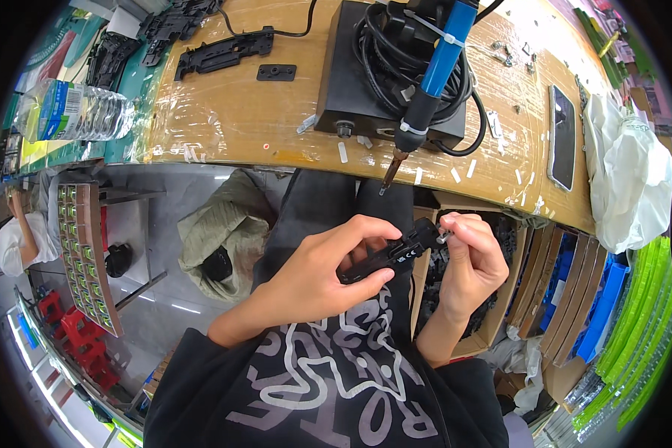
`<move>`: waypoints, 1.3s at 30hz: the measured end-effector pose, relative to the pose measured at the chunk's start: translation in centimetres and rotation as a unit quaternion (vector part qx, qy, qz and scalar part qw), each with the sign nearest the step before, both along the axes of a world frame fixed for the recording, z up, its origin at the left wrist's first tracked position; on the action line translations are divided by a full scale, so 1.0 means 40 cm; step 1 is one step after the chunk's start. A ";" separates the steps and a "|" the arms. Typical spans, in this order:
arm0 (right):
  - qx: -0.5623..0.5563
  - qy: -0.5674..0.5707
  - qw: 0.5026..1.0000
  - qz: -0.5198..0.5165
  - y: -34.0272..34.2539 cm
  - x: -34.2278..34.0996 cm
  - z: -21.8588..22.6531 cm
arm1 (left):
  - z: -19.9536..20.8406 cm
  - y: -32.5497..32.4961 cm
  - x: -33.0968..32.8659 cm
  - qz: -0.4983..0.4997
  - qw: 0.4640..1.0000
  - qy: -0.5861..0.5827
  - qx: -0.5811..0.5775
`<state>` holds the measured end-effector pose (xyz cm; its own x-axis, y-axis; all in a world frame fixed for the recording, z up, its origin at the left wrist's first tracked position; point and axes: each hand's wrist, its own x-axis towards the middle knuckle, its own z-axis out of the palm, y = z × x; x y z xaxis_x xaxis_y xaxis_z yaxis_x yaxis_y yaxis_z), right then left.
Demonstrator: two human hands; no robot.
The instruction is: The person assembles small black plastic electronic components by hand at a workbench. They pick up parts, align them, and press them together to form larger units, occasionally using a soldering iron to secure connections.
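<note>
Above my lap, my left hand [325,261] is wrapped round a black plastic part [405,250] that looks like a small toy car chassis. Its far end points up and to the right, toward my other hand. My right hand [472,254] is closed in a pinch at that end. A small shiny metal piece [444,237] shows at its fingertips, too small to name. A blue and black electric screwdriver [429,89] hangs above, its bit pointing down just beyond my hands.
On the bench [239,112] lie black chassis parts [224,54], a black box [336,89] with coiled cable, a water bottle [82,112] and a phone [562,138]. A white plastic bag [631,172] hangs at the right. Below my right hand is a carton [470,345] of black parts.
</note>
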<state>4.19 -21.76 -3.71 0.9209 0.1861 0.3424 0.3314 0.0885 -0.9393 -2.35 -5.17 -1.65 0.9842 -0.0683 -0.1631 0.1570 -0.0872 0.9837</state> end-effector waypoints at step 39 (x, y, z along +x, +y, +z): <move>-0.310 -0.107 0.934 0.144 -0.023 0.034 0.045 | -0.007 0.009 0.006 -0.071 0.955 -0.173 0.229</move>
<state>5.54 -22.66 -1.89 0.7249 0.6394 0.2564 0.5634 -0.3361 -0.7547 -2.10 -4.81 -1.93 0.9709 -0.2039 0.1255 -0.2157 -0.5173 0.8282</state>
